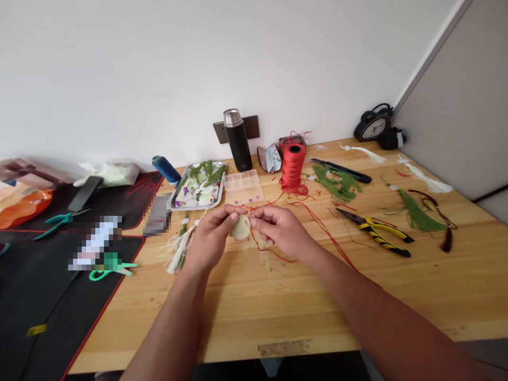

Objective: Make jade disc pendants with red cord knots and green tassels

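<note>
Between my hands, above the wooden table [254, 312], is a round pale-green pendant [241, 228]. My left hand [216, 230] pinches its left and upper edge between thumb and fingers. At the pendant's right side, my right hand [275, 227] has its fingertips pinched on a red cord [273, 253], whose loose end trails down to the right. Whether the cord passes through the pendant is too small to tell. Beyond my right hand stands a spool of red cord [292, 166], with loose strands around its base. A cream tassel [180, 251] lies left of my left hand.
Pliers [375, 230], a utility knife [342, 170] and green tassels [335, 184] lie to the right. Behind my hands are a metal tray [198, 206], a clear bead box [243, 185] and a black thermos [238, 145]. Green scissors [111, 267] rest on the dark mat [59, 328] at left.
</note>
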Tool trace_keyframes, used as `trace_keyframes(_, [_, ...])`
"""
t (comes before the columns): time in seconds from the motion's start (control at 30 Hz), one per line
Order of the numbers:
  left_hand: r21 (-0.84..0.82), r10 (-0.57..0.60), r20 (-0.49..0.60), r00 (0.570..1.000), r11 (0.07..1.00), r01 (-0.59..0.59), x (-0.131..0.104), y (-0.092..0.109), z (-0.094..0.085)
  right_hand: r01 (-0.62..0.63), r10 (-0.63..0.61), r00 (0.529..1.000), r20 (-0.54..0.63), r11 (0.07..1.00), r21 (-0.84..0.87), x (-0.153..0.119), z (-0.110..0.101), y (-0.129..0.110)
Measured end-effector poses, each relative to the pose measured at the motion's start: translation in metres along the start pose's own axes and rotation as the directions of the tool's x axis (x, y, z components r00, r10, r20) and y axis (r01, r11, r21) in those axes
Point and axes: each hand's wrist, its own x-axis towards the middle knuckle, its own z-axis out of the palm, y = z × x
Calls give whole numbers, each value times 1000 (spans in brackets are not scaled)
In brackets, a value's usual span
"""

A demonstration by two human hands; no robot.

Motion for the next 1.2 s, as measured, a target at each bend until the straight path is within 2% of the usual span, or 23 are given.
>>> trace_keyframes(0.1, [-148, -44, -12, 999, 988, 42, 0, 5, 3, 57, -65, 996, -69, 992, -113, 1, 0, 1])
trace_keyframes(0.2, [-224, -62, -33, 998, 973, 53, 1, 8, 3, 76, -100, 987, -124, 980, -185, 4, -2, 4])
trace_keyframes(0.37, [-255, -68, -133, 989, 966, 32, 3, 10, -1, -8, -25, 984, -177, 983, -184, 6, -6, 6])
trace_keyframes(0.5, [-235, -54, -143, 988, 972, 19, 3, 11, -2, -47, -9, 979, -203, 962, -268, 7, -9, 10])
trace_keyframes(0.73, [-192, -1, -180, 984, 981, -34, 4, 10, -4, -32, -56, 982, -181, 892, -450, 7, -8, 15])
trace_keyframes(1.07, [-224, 1, -232, 973, 973, -54, 4, 14, -3, -28, -92, 988, -123, 680, -733, 4, -8, 16])
trace_keyframes(1.2, [-285, -18, -240, 971, 957, -53, 7, 13, -3, 14, -135, 984, -114, 703, -711, 3, -6, 14])
